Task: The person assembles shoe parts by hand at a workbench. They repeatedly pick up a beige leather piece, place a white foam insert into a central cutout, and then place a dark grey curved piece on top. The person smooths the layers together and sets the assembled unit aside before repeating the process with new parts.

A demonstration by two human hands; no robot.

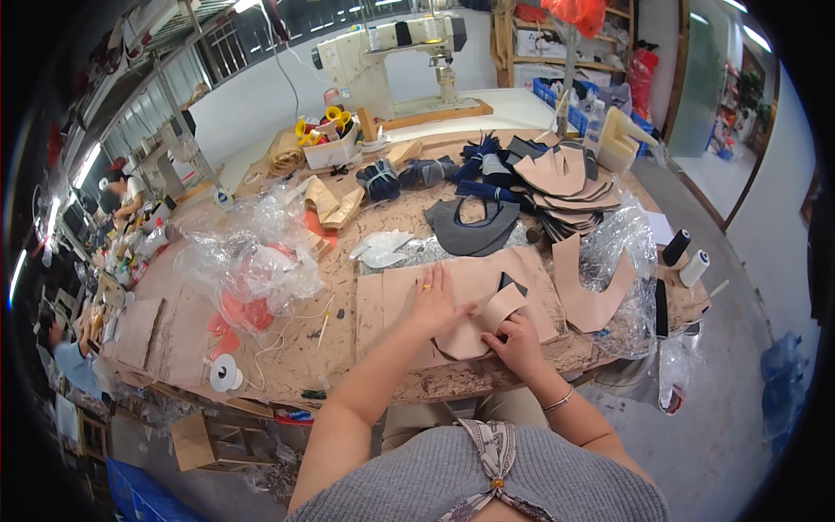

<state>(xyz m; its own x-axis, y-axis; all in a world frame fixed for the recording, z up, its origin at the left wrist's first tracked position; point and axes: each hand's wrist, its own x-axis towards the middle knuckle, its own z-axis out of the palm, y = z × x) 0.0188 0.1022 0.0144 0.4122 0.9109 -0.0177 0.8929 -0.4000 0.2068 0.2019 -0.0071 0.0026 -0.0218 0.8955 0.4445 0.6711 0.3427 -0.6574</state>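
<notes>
My left hand [430, 303] lies flat with fingers stretched over a beige sheet [383, 300] on the worktable, its thumb reaching toward a curved beige cut piece [461, 339]. With my right hand [517, 343] I pinch the piece's folded-over end [504, 304]; a dark underside shows at its tip. To the right rests a U-shaped beige piece [595, 287], partly over clear plastic wrap [635, 252]. Beyond my hands sits a dark grey curved piece [470, 230]. A pile of beige and dark cut pieces [565, 187] is behind it at the right.
Crumpled clear plastic [252, 244] and a white spool [226, 374] occupy the table's left. Thread cones [693, 269] stand at the right edge. Tied dark blue bundles [380, 180], a box with yellow-handled scissors [332, 148] and a sewing machine [391, 65] are at the back.
</notes>
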